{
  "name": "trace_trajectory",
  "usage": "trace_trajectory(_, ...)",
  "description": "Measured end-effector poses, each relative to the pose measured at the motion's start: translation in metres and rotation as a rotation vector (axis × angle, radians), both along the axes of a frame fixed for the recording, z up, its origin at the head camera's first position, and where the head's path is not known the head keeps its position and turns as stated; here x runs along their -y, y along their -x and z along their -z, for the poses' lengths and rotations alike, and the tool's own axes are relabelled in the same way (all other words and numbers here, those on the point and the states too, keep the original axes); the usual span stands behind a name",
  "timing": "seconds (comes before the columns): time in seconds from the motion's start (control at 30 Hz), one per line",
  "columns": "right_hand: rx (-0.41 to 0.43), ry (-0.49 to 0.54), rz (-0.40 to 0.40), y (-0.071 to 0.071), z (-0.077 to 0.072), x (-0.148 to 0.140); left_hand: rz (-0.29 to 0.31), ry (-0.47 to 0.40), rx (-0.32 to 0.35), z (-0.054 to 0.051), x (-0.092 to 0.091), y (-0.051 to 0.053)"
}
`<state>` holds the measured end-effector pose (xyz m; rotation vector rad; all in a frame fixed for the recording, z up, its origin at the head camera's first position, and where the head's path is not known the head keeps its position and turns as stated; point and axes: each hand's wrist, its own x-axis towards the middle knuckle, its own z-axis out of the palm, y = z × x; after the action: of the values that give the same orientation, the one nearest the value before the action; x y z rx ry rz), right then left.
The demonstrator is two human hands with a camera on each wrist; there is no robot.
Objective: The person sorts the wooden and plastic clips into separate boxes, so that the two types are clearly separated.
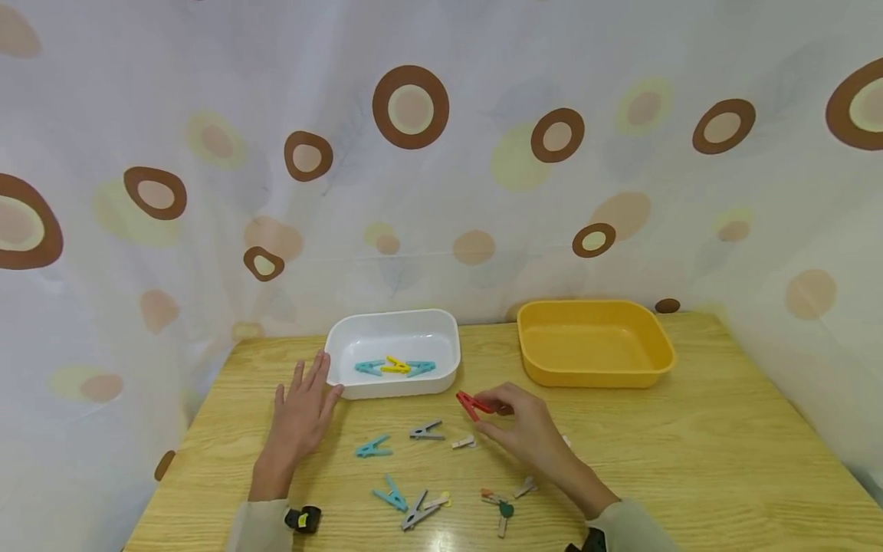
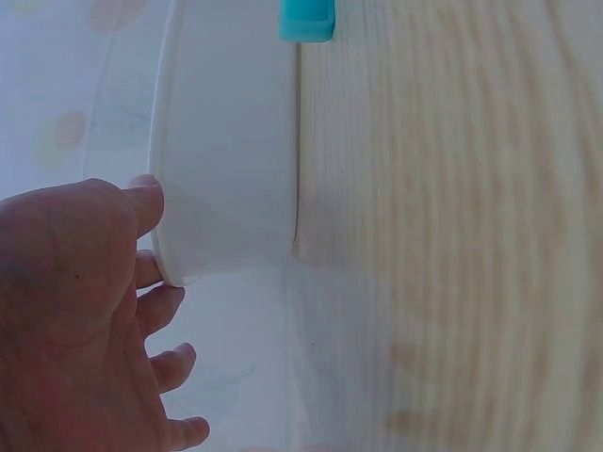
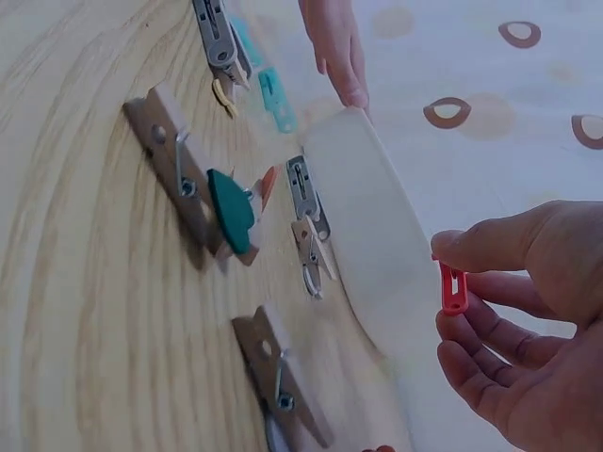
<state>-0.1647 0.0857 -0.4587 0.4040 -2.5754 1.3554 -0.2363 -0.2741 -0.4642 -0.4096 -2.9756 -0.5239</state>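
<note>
My right hand (image 1: 527, 425) pinches a red clothespin (image 1: 473, 404) between thumb and fingers, above the table in front of the white tray (image 1: 393, 390). The red clothespin (image 3: 454, 288) also shows at the fingertips in the right wrist view. My left hand (image 1: 300, 410) touches the front left corner of the tray, fingers extended and thumb at the rim; the left wrist view shows this hand (image 2: 75, 311) at the tray's edge. Inside the tray lie a yellow clothespin (image 1: 396, 366) and two blue ones, a left one (image 1: 369, 367) and a right one (image 1: 421, 369).
A yellow tray (image 1: 593, 379) stands at the back right. On the table lie blue clothespins (image 1: 373, 447), grey clothespins (image 1: 427, 431) and several small wooden clips, one with a green piece (image 1: 507, 510). A patterned cloth (image 1: 441, 192) hangs behind the table.
</note>
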Motion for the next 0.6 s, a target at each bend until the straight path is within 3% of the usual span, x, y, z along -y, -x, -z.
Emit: trace_trajectory(0.6,-0.061,0.046,-0.017,0.028,-0.019,0.045,-0.016,0.018,0.021,0.002,0.001,0.002)
